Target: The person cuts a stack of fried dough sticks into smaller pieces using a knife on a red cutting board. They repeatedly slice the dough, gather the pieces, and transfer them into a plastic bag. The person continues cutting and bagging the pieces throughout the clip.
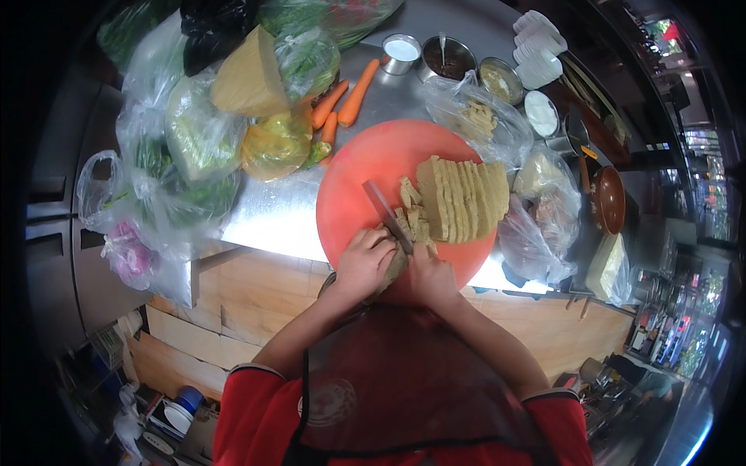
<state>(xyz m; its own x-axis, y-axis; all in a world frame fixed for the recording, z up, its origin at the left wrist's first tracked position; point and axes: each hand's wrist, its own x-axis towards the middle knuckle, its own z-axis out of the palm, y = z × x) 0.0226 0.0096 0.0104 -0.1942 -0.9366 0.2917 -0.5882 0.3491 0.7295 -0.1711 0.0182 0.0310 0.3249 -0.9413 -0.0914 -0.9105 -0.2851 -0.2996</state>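
Observation:
A round red cutting board [361,169] lies before me on a steel counter. My right hand [432,274] is closed around the handle of a kitchen knife [384,212], whose blade points away from me across the board. Just left of the blade, my left hand [364,262] presses on a greenish-brown slab of food [395,269], its fingertips close to the steel. Cut strips [415,221] of the same food lie right of the blade. Beside them stands a row of upright slices [463,201], leaning together. The knife's handle is mostly hidden by my hand.
Carrots [357,93] lie beyond the board, left of a metal cup of white powder [401,52] and a bowl of dark sauce [447,58]. Plastic bags of greens [175,175] crowd the left. A bag of pale pieces [478,116] and another bag [542,215] border the board's right.

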